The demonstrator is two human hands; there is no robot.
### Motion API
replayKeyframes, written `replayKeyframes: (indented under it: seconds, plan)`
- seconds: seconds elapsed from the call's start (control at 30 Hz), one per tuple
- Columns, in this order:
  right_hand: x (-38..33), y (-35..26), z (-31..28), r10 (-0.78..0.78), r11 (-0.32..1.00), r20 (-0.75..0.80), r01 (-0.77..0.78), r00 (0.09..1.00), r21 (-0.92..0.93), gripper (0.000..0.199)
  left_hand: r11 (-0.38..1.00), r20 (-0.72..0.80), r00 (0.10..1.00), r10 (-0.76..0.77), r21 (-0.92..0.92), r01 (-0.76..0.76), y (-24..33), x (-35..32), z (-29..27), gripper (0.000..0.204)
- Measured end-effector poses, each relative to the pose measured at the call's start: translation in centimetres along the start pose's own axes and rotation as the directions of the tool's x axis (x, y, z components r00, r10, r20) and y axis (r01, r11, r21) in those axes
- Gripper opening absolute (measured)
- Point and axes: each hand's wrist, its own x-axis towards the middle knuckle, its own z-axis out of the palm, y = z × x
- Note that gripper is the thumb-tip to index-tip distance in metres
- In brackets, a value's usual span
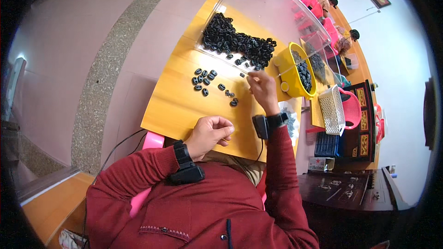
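My left hand (210, 136) is over the near edge of the wooden table (180, 115), its thumb and fingers curled together; anything inside is hidden. Farther forward, my right hand (263, 91) is closed in a pinch beside the heap, and I cannot make out what its fingertips hold. A small black piece (242, 75) lies just left of those fingertips. Several black oval pieces with two holes (200, 80) form a loose group left of centre. A few smaller black parts (229, 93) lie between that group and my right hand.
A large heap of black pieces (235, 41) lies in a clear plastic box (272, 0) tipped toward me. On the right stands a yellow basin (291, 60) with dark parts. Beyond are a white perforated basket (331, 109), a pink basket (351, 108) and other people at work.
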Motion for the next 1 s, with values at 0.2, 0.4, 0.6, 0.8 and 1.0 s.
replayKeyframes:
  seconds: [0.2, 0.4, 0.6, 0.8, 1.0]
  plan:
    - [3.5, 0.7, 0.7, -0.285, 0.885, 0.029, 0.275, 0.958, -0.375, 0.025, 1.000, 0.002, 1.000, -0.007, -0.013, 0.007, -0.2, 0.0, -0.1, 0.013]
    - [2.9, -0.7, 0.7, -0.252, 0.870, 0.124, 0.281, 0.960, -0.406, 0.027, 1.000, -0.006, 1.000, 0.003, 0.000, -0.003, 0.1, -0.1, -0.2, 0.014]
    - [0.4, -0.6, 0.4, -0.281, 0.920, 0.104, 0.299, 0.954, -0.254, 0.021, 1.000, 0.005, 1.000, 0.005, 0.021, -0.005, 0.0, -0.1, 0.0, 0.014]
    - [-0.1, -1.1, 0.3, -0.179, 0.952, 0.088, 0.195, 0.980, -0.237, 0.020, 1.000, 0.013, 1.000, -0.010, 0.021, 0.009, -0.2, 0.0, 0.0, 0.014]
    - [0.3, -0.7, 0.6, -0.252, 0.909, 0.059, 0.257, 0.966, -0.328, 0.022, 1.000, 0.019, 1.000, -0.005, 0.014, 0.005, -0.2, 0.0, 0.1, 0.015]
